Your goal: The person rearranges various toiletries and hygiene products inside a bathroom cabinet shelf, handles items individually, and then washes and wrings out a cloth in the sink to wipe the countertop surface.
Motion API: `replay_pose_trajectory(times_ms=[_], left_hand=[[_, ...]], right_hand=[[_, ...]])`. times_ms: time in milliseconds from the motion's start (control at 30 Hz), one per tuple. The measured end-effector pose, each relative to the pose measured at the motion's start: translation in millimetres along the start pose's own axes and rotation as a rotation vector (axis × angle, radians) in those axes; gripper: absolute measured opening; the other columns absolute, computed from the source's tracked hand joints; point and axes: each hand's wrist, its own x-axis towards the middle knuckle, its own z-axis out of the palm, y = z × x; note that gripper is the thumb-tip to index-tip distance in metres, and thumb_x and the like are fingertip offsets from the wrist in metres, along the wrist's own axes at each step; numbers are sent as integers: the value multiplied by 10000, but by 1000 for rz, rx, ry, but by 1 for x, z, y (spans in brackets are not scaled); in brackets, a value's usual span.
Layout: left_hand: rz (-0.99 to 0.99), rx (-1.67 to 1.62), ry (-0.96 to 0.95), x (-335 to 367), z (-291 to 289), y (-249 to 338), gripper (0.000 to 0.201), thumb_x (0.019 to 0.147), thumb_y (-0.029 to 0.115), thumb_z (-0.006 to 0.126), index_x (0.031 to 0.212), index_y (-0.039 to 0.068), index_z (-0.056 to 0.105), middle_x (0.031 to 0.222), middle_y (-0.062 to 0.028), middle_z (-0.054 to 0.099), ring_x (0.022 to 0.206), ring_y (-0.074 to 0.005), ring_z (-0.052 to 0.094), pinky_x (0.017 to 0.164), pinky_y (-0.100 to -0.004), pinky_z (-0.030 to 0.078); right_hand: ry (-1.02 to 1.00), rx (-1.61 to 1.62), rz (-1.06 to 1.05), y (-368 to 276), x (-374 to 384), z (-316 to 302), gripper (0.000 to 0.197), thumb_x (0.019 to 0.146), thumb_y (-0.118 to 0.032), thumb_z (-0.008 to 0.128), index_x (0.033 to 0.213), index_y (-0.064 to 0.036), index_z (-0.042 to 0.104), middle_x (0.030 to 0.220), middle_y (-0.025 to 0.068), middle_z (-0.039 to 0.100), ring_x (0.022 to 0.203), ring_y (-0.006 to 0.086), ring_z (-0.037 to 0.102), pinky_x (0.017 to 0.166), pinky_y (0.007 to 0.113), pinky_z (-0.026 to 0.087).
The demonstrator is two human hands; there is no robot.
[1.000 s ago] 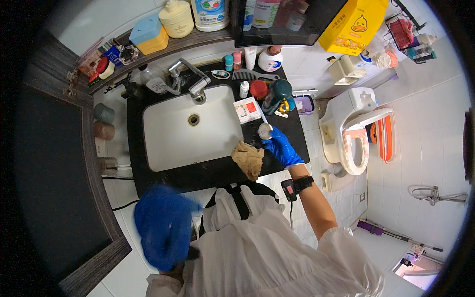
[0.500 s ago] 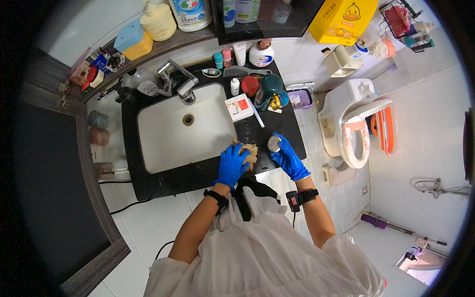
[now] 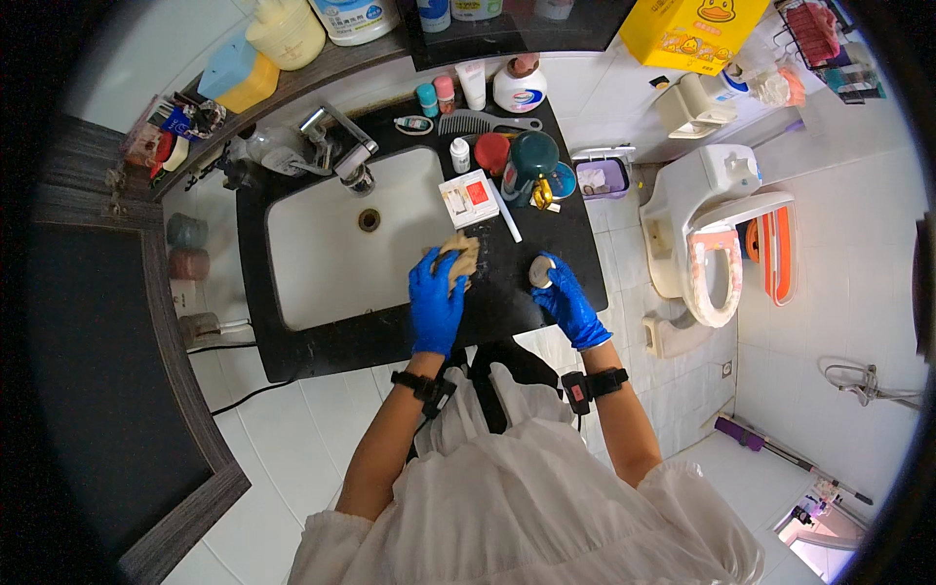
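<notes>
The left hand (image 3: pixel 436 304) covers part of the tan cloth (image 3: pixel 464 255). The right hand (image 3: pixel 572 307) hides one side of a pale round object (image 3: pixel 539 272) (its kind is too small to tell). The top edge cuts off the yellow package (image 3: pixel 673 44) and the cream bottle (image 3: pixel 286 37).

Looking steeply down from the wearer's head, left lens of two, wide fisheye: white blouse (image 3: pixel 526 487) very near, left hand (image 3: pixel 436 304) and right hand (image 3: pixel 572 304) beyond, basin (image 3: pixel 341 258) farther, dark door (image 3: pixel 117 361) bending at left, toilet (image 3: pixel 668 234) at right!
</notes>
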Motion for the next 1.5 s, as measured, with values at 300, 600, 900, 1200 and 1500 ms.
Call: replay_pose_trajectory(times_ms=[300,600,900,1200,1500], left_hand=[[84,166,-218,5,47,4,478,742,107,654,1213,127,569,1223,-91,506,1037,-319,489,929,-409,419],[161,152,-114,33,14,15,536,762,352,708,1204,90,558,1181,-178,539,1054,-332,527,919,-418,421],[-549,-480,-134,127,55,-86,494,776,298,701,1131,-5,536,1061,-126,608,923,-221,595,787,-329,476],[-724,-791,-243,133,70,-93,298,822,221,649,1078,74,604,987,-53,644,846,-154,620,704,-272,477],[-830,-900,-382,132,64,-68,286,850,235,615,1106,109,592,1001,-37,645,868,-147,620,729,-298,478]], right_hand=[[56,-68,-72,-10,-20,-20,432,914,-232,540,1319,-116,446,1212,58,510,1024,181,542,809,317,511],[96,-308,-170,-4,-7,-27,437,885,-175,586,1303,-121,468,1165,46,538,1003,165,541,804,295,491],[484,-1264,-717,-31,72,21,538,676,-146,734,1182,-182,553,1055,117,560,960,331,562,768,407,489],[654,-1214,-830,-39,50,19,617,681,-129,720,1252,-121,489,1184,169,500,1090,360,493,896,415,445],[695,-1172,-753,-17,25,6,529,696,-128,708,1189,-75,525,1163,200,472,1094,383,454,944,435,393]])
